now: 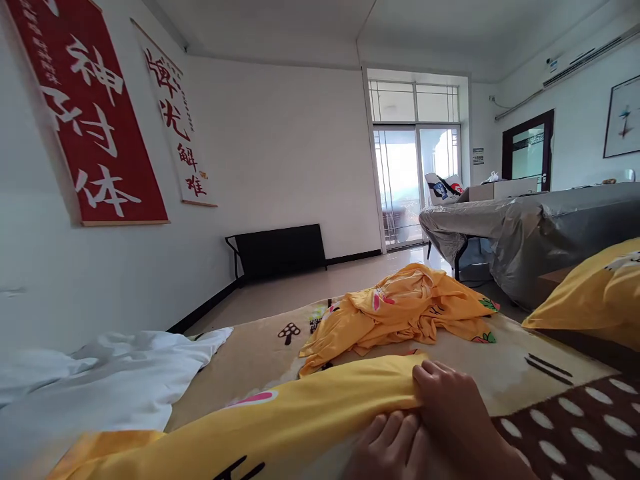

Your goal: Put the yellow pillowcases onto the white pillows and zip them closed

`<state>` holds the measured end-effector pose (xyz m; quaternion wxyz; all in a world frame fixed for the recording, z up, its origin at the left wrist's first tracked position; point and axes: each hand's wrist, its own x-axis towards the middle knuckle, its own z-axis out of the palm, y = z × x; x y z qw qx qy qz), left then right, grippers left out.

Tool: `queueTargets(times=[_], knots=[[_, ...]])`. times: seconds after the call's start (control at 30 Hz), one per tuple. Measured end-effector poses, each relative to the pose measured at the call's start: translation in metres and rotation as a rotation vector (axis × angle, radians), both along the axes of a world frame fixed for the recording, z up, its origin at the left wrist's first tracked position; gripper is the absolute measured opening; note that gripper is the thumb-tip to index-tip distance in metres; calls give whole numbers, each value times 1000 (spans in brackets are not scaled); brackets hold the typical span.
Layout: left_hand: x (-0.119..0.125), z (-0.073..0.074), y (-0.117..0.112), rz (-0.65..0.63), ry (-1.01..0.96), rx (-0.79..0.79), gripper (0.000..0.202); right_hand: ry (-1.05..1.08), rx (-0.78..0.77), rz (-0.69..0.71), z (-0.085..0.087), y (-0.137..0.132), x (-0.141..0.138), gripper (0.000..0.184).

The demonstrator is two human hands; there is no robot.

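A long yellow cloth (280, 420) with cartoon prints lies across the front of the bed. My right hand (450, 403) is closed over its right end, fingers curled onto the edge. Just below it, my left hand (387, 443) presses its fingers together against the same cloth, partly tucked under the right hand. A second yellow cloth (400, 307) lies crumpled farther out on the beige printed bedsheet (260, 353).
A white sheet (100, 380) is bunched at the left. At the right are a yellow pillow (590, 293) and a brown dotted blanket (575, 427). Beyond the bed stand grey-covered furniture (530, 227), a black frame (280, 250) against the wall and a glass door (415, 180).
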<state>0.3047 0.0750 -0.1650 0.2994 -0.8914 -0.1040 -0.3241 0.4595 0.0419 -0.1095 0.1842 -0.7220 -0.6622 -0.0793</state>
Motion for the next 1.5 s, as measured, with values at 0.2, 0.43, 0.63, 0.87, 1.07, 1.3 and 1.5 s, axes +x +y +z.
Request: queueTargets(times=[0.2, 0.43, 0.63, 0.87, 1.07, 1.3, 1.5], knots=[[9, -19, 1, 192, 321, -260, 36, 55, 73, -20, 1, -1, 6, 29], [23, 41, -36, 311, 764, -511, 25, 343, 71, 114, 2, -9, 19, 38], [35, 78, -36, 174, 698, -732, 47, 467, 281, 165, -11, 2, 22, 48], [32, 26, -4, 233, 28, -1107, 32, 661, 150, 241, -21, 18, 29, 43], [38, 24, 0, 252, 177, -1034, 44, 668, 66, 363, -21, 23, 37, 31], [52, 30, -7, 342, 560, -687, 23, 156, -260, 364, 19, 33, 40, 7], [52, 12, -2, 217, 371, -580, 49, 55, -26, 71, 6, 25, 19, 29]])
